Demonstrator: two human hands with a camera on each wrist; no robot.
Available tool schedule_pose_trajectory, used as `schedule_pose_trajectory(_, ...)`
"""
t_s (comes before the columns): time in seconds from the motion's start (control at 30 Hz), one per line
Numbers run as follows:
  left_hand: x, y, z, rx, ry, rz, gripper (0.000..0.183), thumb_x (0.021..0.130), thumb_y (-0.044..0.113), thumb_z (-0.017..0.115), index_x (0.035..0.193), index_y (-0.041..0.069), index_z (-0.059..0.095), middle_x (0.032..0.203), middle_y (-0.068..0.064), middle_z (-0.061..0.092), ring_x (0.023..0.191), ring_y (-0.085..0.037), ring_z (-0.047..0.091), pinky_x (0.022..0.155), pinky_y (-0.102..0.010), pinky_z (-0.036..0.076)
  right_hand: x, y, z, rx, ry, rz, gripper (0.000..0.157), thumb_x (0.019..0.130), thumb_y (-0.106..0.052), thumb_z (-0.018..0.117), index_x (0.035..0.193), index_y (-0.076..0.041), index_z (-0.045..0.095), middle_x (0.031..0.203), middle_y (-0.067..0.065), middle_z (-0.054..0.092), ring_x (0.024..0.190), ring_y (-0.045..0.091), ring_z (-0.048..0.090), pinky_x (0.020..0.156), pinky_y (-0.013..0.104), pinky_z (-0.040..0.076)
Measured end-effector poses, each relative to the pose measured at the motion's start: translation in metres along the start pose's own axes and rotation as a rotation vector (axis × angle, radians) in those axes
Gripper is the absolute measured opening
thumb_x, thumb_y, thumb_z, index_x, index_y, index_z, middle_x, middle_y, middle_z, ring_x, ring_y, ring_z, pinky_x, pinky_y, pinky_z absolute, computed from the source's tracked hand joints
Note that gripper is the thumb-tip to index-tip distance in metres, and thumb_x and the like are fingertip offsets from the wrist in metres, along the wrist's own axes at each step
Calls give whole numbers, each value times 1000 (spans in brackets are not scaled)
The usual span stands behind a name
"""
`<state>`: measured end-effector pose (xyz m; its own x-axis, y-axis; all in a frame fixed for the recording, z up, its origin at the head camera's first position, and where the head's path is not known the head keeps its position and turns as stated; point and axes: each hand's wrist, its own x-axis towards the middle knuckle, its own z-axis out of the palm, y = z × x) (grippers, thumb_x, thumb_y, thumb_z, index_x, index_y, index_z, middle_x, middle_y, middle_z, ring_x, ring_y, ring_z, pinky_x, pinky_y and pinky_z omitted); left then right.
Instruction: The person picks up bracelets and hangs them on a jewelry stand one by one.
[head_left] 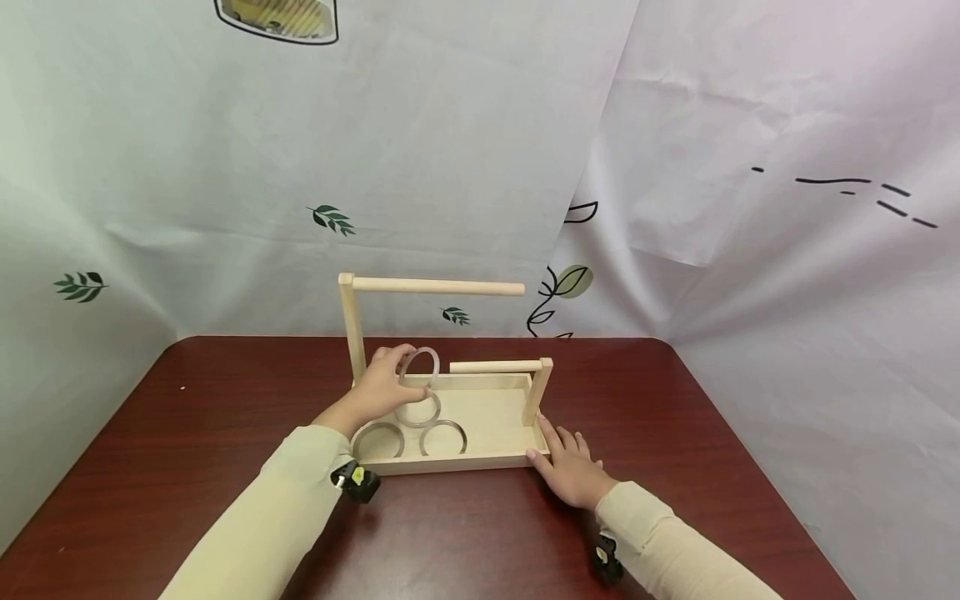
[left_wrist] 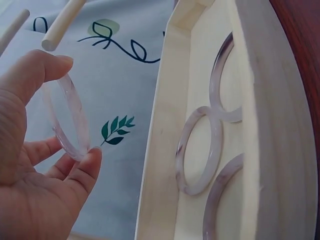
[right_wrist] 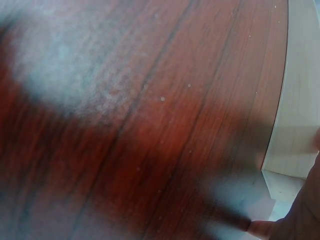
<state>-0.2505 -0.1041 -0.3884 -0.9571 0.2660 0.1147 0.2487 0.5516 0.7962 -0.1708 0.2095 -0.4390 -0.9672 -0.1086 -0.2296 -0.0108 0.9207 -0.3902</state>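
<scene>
Whitish bangle (left_wrist: 80, 116) clamped between left thumb and fingers (left_wrist: 85, 172) — 3 others (left_wrist: 216, 137) in the wooden tray (head_left: 498, 408) — right fingers (head_left: 551, 435) apart.

We see soft, bright light overhead; in the right wrist view, pale glare blurs the tabletop (right_wrist: 165, 125).

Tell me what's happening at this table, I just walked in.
A person's left hand holds a pale ring up, clear of the wooden tray. Three more rings are in the tray. The right hand rests against the tray's right end. No rings hang on the upper rod or the lower rod.
</scene>
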Motion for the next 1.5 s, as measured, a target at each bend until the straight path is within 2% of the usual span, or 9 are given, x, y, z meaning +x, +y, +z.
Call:
schedule_pose_trajectory(0.3,-6,3,1,-73,18,-40,68,79,18,76,137,2,44,124,-21,42,112,-33,47,89,-45,44,1,1,1,-4,13,-10,67,101,-51,37,156,-21,14,151,26,26,139,54,15,93,81,16)
schedule_pose_trajectory(0.57,-6,10,8,-250,12,-62,67,82,17,73,140,-1,42,125,-18,44,114,-32,46,93,-43,41,0,0,-3,5,9,-9,68,101,-51,38,156,-20,14,152,26,25,139,54,14,93,82,15)
schedule_pose_trajectory(0.73,-7,17,13,-406,-3,-90,66,87,13,69,143,-3,37,129,-18,43,115,-32,45,92,-37,42,0,0,-3,6,7,-5,68,101,-51,38,156,-19,14,151,27,25,139,54,14,93,82,15)
schedule_pose_trajectory(0.97,-5,20,26,-548,17,-161,62,87,12,67,141,0,40,126,-18,42,111,-25,45,90,-31,43,0,0,-2,15,13,0,67,101,-49,39,156,-19,15,151,28,26,138,55,14,93,82,15)
schedule_pose_trajectory(1.17,-5,20,36,-649,25,-166,61,86,7,65,139,-5,39,126,-22,40,107,-23,49,85,-24,47,1,0,0,13,10,0,67,101,-50,38,156,-19,14,150,28,26,138,55,15,92,82,15)
schedule_pose_trajectory(1.5,-5,27,48,-764,31,-177,61,86,2,62,141,-7,37,119,-17,41,98,-15,50,78,-21,47,1,0,1,7,-4,1,68,101,-51,37,156,-20,12,152,27,24,140,53,13,94,81,14)
